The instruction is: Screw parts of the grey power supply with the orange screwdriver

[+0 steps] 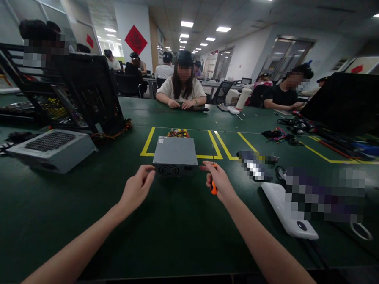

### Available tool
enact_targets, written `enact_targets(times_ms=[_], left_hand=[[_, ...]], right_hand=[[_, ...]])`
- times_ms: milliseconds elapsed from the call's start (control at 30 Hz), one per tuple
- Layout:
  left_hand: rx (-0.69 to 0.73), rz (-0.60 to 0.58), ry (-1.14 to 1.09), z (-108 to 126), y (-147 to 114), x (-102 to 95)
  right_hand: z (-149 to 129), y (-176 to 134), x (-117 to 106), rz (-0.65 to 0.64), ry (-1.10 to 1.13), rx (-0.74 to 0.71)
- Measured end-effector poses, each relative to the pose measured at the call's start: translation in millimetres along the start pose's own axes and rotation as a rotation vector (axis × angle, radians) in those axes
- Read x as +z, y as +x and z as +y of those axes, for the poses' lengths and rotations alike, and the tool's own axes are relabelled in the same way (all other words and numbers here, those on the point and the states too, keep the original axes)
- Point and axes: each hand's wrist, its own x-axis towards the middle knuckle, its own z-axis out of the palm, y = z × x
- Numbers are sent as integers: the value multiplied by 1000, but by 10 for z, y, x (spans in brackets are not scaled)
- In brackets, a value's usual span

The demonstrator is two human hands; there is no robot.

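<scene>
- Gripping an orange-handled screwdriver (213,186), the right hand (218,181) is clenched around it just right of the grey power supply unit (175,155).
- At centre frame, that unit sits on the green table (172,226), inside yellow tape lines (149,141).
- Left hand (136,190) hovers loosely open, fingertips at the unit's near left corner.
- Another grey unit (52,148) lies at left; a white device (289,211) lies at right.

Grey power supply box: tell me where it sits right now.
In the head view the grey power supply box sits mid-table on the green mat, at the yellow taped rectangle, between the left hand and the right hand.
</scene>
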Motion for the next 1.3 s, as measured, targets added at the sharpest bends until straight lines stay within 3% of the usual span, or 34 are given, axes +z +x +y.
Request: enact_targets(times_ms=[100, 200, 333, 500, 600, 733, 833, 967, 1167, 1300], left_hand=[[207, -227, 114, 136, -151, 197], [459, -391, 274, 243, -92, 485], [629, -427, 445, 282, 106, 752], [716, -428, 459, 304, 171, 731], [513, -380, 156, 333, 151, 586], [-104, -182, -496, 293, 123, 354], [-385, -166, -898, 195, 74, 233], [-488, -268, -1108, 70, -4, 186], [-508, -337, -1162, 34, -23, 162], [-483, -353, -1133, 34, -31, 159]], right_hand=[[7, -252, -25, -47, 2, 12], [77, -399, 34, -62, 6, 15], [206, -376, 38, -30, 48, 30], [273, -290, -75, 2, 102, 71], [273, -296, -102, 1, 112, 99], [275, -338, -97, 14, 109, 130], [259, -390, -91, 13, 93, 140], [210, -512, -84, -39, 15, 159], [220, -886, 29, -287, -219, 60], [367, -1128, 154, -211, -343, 80]])
